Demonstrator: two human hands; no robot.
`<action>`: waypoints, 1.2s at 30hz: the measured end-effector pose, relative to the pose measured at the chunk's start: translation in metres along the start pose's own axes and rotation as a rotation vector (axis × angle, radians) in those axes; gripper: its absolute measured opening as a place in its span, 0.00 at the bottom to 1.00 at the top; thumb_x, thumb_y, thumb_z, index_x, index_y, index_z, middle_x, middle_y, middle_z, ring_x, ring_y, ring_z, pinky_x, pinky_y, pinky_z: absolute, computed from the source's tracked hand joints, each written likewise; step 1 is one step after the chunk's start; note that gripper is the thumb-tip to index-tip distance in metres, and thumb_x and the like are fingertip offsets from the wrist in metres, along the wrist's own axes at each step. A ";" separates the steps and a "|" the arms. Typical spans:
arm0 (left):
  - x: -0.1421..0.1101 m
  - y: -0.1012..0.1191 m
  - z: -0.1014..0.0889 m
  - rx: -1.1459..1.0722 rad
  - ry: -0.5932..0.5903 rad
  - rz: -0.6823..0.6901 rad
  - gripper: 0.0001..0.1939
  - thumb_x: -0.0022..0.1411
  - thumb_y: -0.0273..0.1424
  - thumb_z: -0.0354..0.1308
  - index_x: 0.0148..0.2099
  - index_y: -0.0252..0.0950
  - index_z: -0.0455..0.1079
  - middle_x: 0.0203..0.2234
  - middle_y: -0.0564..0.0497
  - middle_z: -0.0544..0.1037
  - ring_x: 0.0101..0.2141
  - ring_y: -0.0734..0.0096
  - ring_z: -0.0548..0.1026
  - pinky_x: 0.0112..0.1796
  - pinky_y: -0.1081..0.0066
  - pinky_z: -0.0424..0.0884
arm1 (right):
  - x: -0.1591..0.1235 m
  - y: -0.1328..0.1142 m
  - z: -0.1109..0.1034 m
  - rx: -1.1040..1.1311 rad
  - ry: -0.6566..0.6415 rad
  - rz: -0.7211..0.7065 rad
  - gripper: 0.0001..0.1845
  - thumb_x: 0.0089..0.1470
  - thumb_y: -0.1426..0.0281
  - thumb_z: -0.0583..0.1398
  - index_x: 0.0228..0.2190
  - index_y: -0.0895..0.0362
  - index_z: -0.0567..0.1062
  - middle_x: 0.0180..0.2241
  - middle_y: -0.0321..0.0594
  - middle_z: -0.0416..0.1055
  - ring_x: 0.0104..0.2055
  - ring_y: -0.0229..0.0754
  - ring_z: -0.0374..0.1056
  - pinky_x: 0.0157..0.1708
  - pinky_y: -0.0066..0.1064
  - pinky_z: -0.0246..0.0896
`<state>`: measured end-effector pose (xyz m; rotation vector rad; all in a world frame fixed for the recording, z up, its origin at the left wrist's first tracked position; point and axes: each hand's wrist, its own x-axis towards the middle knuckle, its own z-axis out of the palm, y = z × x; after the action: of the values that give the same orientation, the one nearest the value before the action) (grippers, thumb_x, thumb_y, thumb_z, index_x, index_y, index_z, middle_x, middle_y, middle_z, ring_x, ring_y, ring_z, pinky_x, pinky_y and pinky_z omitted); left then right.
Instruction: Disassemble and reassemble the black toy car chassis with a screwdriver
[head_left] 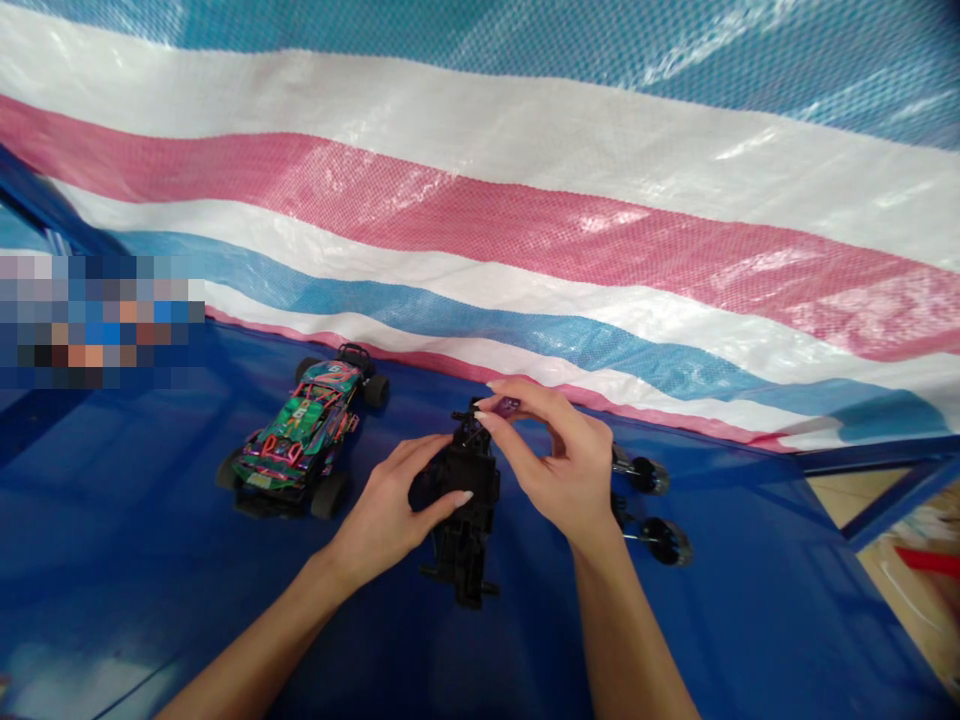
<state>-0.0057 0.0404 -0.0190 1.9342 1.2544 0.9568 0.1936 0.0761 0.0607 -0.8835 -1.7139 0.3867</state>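
A black toy-car chassis (466, 520) lies lengthwise on the blue tabletop in front of me. My left hand (397, 500) grips its left side, thumb across the top and fingers mostly hidden beyond the edge. At the chassis's far end, my right hand (559, 455) pinches a small dark purple part (507, 407) between thumb and fingers. The part is close to the chassis end; I cannot tell whether it touches. To the left stands a complete toy car (304, 425) with a green, multicoloured body and black wheels.
Right of my right hand lie black wheels (666, 541) on metal shafts, partly hidden by the hand. A striped plastic sheet (480, 220) hangs along the table's far edge. A blue frame bar (900, 500) stands at the right, and a blurred-out patch covers the far left.
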 end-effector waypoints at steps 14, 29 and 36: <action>0.000 0.007 -0.020 -0.082 -0.003 0.146 0.18 0.75 0.25 0.54 0.63 0.41 0.74 0.56 0.44 0.80 0.57 0.61 0.78 0.60 0.58 0.76 | -0.012 -0.019 -0.012 0.105 -0.037 0.080 0.24 0.57 0.81 0.71 0.52 0.49 0.80 0.39 0.33 0.85 0.37 0.37 0.82 0.43 0.29 0.79; 0.002 0.008 -0.024 -0.112 0.003 0.359 0.23 0.59 0.11 0.53 0.47 0.38 0.80 0.50 0.45 0.83 0.56 0.56 0.75 0.55 0.55 0.78 | -0.032 -0.036 0.002 -0.054 -0.075 0.013 0.19 0.58 0.78 0.71 0.50 0.51 0.80 0.37 0.33 0.86 0.33 0.35 0.82 0.42 0.24 0.79; 0.002 0.008 -0.022 -0.086 -0.066 0.356 0.23 0.59 0.11 0.52 0.46 0.38 0.80 0.49 0.44 0.84 0.56 0.56 0.75 0.56 0.54 0.78 | -0.034 -0.035 0.005 -0.081 -0.088 -0.001 0.19 0.59 0.78 0.70 0.50 0.52 0.80 0.38 0.34 0.86 0.33 0.34 0.82 0.41 0.23 0.79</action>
<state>-0.0194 0.0417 -0.0003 2.1421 0.8314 1.0905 0.1801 0.0285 0.0587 -0.9365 -1.8211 0.3619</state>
